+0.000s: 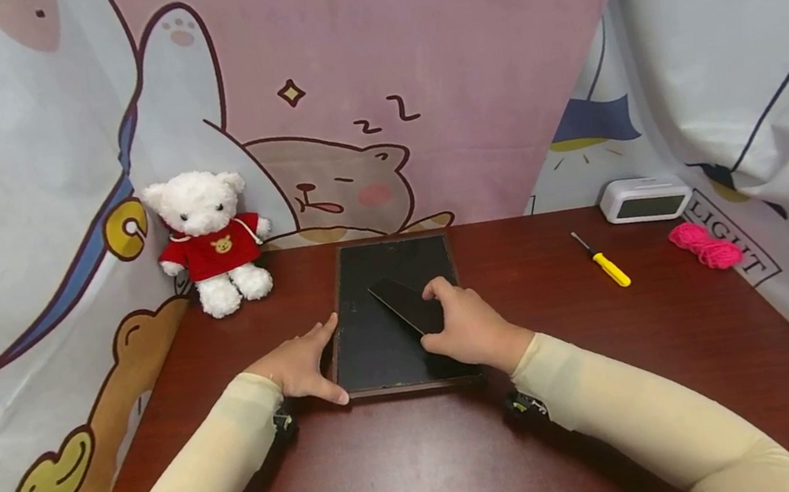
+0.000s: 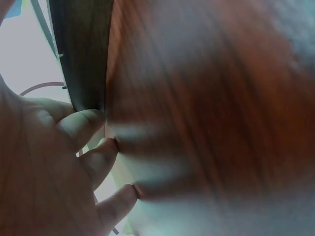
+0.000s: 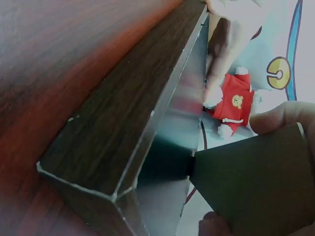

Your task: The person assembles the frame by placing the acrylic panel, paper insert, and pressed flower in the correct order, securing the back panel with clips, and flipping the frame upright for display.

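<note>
A picture frame (image 1: 378, 359) with a black back and brown wood-look edges lies face down on the table. My right hand (image 1: 471, 321) pinches the frame's dark stand leg (image 1: 406, 303) between thumb and fingers. The leg slants up from the back panel; in the right wrist view its narrow end meets the panel and the wide part sits in the fingers. Spread along the frame's left side, my left hand (image 1: 303, 365) touches the edge with thumb and fingers. The left wrist view shows its fingertips (image 2: 129, 192) down at the tabletop beside the frame.
A white teddy bear (image 1: 217, 250) in a red top sits at the back left. Toward the right are a yellow-handled screwdriver (image 1: 610, 269), pink yarn (image 1: 705, 244) and a white digital clock (image 1: 645, 199). Printed cloth (image 1: 489, 56) hangs behind the red-brown table (image 1: 411, 471).
</note>
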